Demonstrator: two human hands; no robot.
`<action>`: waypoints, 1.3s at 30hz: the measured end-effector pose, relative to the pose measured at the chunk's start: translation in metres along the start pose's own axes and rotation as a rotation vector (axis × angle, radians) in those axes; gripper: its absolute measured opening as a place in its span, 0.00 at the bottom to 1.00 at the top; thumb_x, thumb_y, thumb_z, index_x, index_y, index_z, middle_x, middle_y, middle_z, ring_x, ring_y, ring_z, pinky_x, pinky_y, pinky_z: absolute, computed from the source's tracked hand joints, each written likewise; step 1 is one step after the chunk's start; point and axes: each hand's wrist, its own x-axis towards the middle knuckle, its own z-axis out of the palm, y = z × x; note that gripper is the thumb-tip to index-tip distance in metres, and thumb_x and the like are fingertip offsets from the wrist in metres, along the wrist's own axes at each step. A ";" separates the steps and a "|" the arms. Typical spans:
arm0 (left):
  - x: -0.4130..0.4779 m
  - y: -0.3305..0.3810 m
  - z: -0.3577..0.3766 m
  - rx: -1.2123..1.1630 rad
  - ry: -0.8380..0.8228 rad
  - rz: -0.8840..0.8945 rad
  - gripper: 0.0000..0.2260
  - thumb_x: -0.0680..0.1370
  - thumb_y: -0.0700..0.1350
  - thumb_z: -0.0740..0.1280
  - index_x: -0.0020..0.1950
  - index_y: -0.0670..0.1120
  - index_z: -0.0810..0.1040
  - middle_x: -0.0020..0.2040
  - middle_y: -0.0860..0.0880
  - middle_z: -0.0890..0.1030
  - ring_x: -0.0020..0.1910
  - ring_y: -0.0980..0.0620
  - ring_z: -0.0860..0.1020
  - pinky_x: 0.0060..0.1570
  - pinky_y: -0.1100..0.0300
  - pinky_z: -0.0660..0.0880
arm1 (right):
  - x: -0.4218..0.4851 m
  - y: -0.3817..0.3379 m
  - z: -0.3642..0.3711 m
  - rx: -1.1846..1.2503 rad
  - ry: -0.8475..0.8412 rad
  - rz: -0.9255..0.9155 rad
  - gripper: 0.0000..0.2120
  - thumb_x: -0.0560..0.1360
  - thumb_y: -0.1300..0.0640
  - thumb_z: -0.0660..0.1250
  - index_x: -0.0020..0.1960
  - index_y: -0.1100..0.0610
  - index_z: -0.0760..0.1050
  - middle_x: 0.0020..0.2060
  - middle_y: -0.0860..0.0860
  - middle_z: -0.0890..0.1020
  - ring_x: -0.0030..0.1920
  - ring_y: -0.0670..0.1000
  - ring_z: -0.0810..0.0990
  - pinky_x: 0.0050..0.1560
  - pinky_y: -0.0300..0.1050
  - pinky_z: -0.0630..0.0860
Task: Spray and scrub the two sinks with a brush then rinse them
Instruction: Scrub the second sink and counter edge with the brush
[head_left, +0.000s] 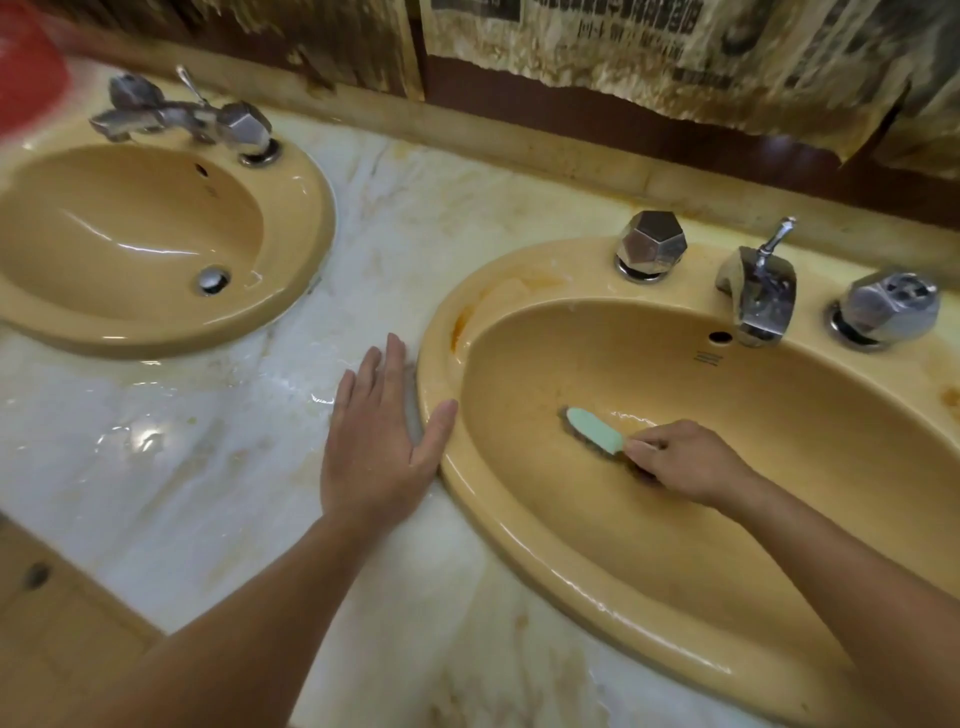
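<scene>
the right hand (685, 460) grips the handle end of a pale green scrub brush (595, 431) inside the right sink (519, 551), fingers curled round it. the brush lies low against the basin's left inner slope, bristles down; its long axis runs from the hand up and to the left, with the rounded head pointing toward the sink's left rim. the bristles are mostly hidden under the green back, showing only as a dark fringe along its near edge, and the handle is covered by the fingers.

the left hand (379, 441) lies flat on the wet marble countertop (208, 467), fingers straight and together, thumb spread and touching the right sink's outer rim. it holds nothing.

the right sink's drain is not visible; its far right edge is cut off by the frame. orange staining marks its upper left rim. behind the bowl stand 2 faceted chrome knobs, one (650, 245) on the left and one (888, 306) on the right, with a chrome spout (758, 299) between them.

the left sink (306, 249) sits well apart, its bowl glossy, drain stopper (213, 279) showing; its faucet set (182, 114) is blurred. a red object (28, 73) at the top left corner is cut off and too blurred to name. peeling printed paper (623, 36) hangs on the wall behind.
</scene>
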 end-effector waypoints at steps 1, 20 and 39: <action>-0.001 0.001 0.000 0.000 0.000 -0.004 0.37 0.81 0.68 0.48 0.84 0.49 0.49 0.83 0.52 0.55 0.82 0.56 0.49 0.81 0.55 0.44 | 0.002 0.001 0.001 0.063 -0.063 -0.002 0.14 0.81 0.50 0.64 0.44 0.56 0.82 0.34 0.52 0.76 0.33 0.52 0.73 0.32 0.43 0.66; 0.000 0.000 0.000 -0.025 0.022 -0.020 0.36 0.80 0.68 0.50 0.84 0.50 0.53 0.83 0.53 0.57 0.81 0.58 0.51 0.81 0.54 0.47 | 0.017 -0.003 0.010 0.160 -0.212 -0.081 0.10 0.79 0.49 0.67 0.49 0.50 0.85 0.32 0.46 0.77 0.34 0.45 0.72 0.35 0.40 0.68; 0.002 -0.001 0.001 -0.027 0.035 -0.012 0.37 0.80 0.68 0.50 0.84 0.49 0.53 0.82 0.53 0.59 0.81 0.57 0.53 0.81 0.51 0.50 | 0.031 -0.005 0.017 0.237 0.142 -0.087 0.09 0.80 0.50 0.66 0.47 0.46 0.85 0.33 0.43 0.78 0.37 0.47 0.74 0.35 0.40 0.67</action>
